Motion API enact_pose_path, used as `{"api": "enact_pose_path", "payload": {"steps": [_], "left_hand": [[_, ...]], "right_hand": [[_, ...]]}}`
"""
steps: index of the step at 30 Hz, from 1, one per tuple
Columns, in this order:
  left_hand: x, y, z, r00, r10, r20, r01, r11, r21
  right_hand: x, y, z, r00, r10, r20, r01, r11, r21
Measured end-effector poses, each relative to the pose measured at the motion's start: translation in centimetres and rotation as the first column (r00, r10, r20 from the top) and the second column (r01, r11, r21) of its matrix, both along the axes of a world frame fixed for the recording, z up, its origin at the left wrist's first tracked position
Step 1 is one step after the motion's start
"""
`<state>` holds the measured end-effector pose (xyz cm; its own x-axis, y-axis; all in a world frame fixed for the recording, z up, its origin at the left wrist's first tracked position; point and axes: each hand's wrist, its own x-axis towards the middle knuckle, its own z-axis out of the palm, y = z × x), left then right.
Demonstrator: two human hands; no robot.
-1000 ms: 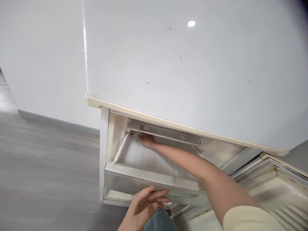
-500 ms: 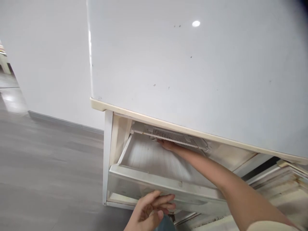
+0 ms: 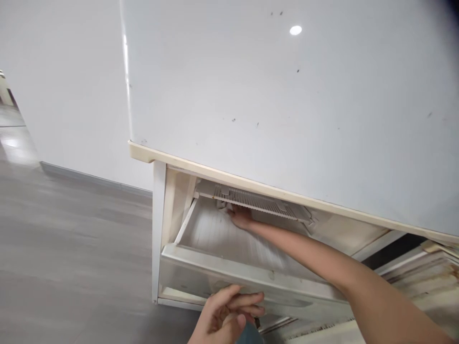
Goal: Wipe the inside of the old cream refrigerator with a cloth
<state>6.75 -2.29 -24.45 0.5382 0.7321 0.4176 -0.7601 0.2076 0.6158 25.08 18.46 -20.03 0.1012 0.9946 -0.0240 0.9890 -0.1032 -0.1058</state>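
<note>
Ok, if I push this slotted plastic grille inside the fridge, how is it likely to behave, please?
The slotted plastic grille will probably feel light and flex a little, since it looks thin and is cut by many narrow slots. Those slots could also make it fairly fragile under force. Its right end seems to sit against the compartment's side, so it may not slide freely from where the right hand is.

At my nine o'clock, a grey wood-look floor [image 3: 71, 248] runs up to a grey skirting board [image 3: 93, 177] beneath the white wall [image 3: 64, 95] at my ten.
</note>
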Motion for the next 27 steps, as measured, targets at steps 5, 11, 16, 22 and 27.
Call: {"api": "enact_pose_path", "payload": {"steps": [5, 11, 16, 22, 27], "left_hand": [[0.1, 0.2, -0.6, 0.999, -0.030, 0.038, 0.027, 0.997, 0.065], [0.3, 0.1, -1.4, 0.994, -0.041, 0.098, 0.035, 0.997, 0.067], [0.4, 0.5, -1.9, 0.993, -0.047, 0.109, 0.034, 0.992, 0.120], [0.1, 0.6, -1.5, 0.999, -0.038, 0.037, 0.033, 0.992, 0.123], [0.2, 0.5, -1.8, 0.997, -0.043, 0.062, 0.035, 0.991, 0.130]], "right_hand": [[-5.7, -0.5, 0.3, 0.969, 0.221, -0.108, -0.229, 0.971, -0.067], [-7.0, -2.0, 1.0, 0.894, 0.422, -0.154, -0.438, 0.894, -0.094], [-2.2, -3.0, 1.5, 0.927, 0.356, -0.116, -0.371, 0.913, -0.170], [5.0, -5.7, 1.2, 0.999, -0.023, 0.041, 0.033, 0.968, -0.247], [6.7, -7.5, 0.7, 0.932, -0.343, 0.116, 0.360, 0.908, -0.214]]}}
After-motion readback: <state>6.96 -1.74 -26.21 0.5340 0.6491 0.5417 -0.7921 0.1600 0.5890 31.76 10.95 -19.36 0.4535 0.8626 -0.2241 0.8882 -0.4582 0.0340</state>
